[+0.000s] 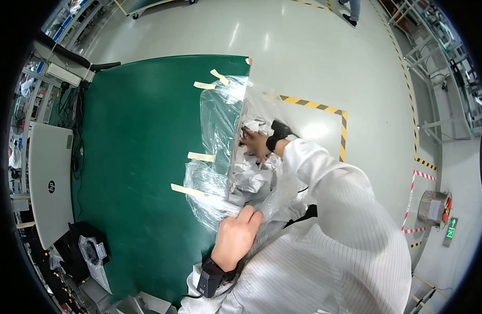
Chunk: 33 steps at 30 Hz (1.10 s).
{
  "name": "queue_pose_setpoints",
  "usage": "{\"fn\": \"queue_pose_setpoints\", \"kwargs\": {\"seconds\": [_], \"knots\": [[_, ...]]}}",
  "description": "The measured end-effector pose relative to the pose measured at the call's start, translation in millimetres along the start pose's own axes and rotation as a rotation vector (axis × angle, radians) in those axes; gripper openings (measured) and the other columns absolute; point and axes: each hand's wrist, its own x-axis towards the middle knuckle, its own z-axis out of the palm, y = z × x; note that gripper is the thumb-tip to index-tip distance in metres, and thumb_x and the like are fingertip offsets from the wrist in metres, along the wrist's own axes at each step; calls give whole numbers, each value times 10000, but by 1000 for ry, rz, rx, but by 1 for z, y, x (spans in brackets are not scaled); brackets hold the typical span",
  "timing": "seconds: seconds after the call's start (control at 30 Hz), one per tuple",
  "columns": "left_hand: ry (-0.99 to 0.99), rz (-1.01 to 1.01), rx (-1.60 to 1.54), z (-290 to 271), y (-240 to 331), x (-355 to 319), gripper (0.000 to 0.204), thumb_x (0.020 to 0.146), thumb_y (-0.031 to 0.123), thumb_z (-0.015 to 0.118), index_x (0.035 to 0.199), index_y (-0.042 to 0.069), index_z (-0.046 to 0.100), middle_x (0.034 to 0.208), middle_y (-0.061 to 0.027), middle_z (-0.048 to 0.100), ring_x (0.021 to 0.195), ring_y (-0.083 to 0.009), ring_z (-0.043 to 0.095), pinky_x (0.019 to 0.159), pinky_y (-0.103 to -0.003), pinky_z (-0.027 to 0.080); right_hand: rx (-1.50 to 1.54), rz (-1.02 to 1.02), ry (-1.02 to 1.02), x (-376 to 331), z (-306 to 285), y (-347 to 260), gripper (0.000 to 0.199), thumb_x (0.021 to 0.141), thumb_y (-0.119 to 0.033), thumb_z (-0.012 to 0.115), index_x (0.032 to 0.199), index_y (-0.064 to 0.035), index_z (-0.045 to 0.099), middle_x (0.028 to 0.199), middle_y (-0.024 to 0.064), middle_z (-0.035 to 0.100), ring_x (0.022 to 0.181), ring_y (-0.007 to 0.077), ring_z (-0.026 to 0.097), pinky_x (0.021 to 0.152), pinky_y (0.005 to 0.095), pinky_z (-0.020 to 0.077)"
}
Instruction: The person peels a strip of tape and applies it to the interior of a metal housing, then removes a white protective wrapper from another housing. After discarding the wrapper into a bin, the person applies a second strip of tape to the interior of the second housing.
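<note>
A clear plastic bag [218,125] is fixed by strips of masking tape [201,157] to the green table top and hangs over its right edge. Crumpled whitish wrapping [251,178] fills the hanging part. My left hand [237,234] is closed on the near rim of the bag, its fingers curled. Deeper in, my right hand [258,145] presses on the crumpled wrapping beyond the table edge, fingers spread and their tips partly hidden. Both wrists wear black bands with small black devices.
The green table [141,141] lies to my left, with a silver monitor or laptop lid [51,183] and cables at its far left. A black bag [76,251] sits nearer. Striped tape [314,104] marks the floor; a person [351,13] stands far ahead.
</note>
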Motion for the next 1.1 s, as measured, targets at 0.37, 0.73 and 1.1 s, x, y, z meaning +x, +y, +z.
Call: {"fn": "queue_pose_setpoints", "kwargs": {"seconds": [0.37, 0.73, 1.1], "knots": [[-24, 29, 111, 9, 15, 17, 156, 870, 193, 681, 866, 82, 572, 840, -94, 537, 600, -299, 618, 561, -402, 524, -205, 339, -217, -275, -37, 22, 363, 802, -317, 583, 954, -44, 768, 934, 177, 735, 897, 360, 704, 790, 469, 528], [-72, 12, 142, 19, 28, 1, 408, 863, 111, 688, 1264, 122, 620, 1418, -160, 516, 946, -353, 673, 810, -418, 560, 167, -199, 141, -427, 16, -64, 442, 985, -358, 578, 1299, -51, 622, 1154, 213, 685, 1113, 371, 631, 976, 414, 497], [249, -79, -51, -77, 61, -87, 367, 868, 84, 700, 1230, 76, 639, 1201, -134, 674, 1052, -330, 650, 877, -396, 542, 651, -1427, 133, -450, -168, -213, 226, 949, -21, 638, 1163, 43, 673, 1035, 236, 713, 956, 333, 698, 839, 375, 598]]}}
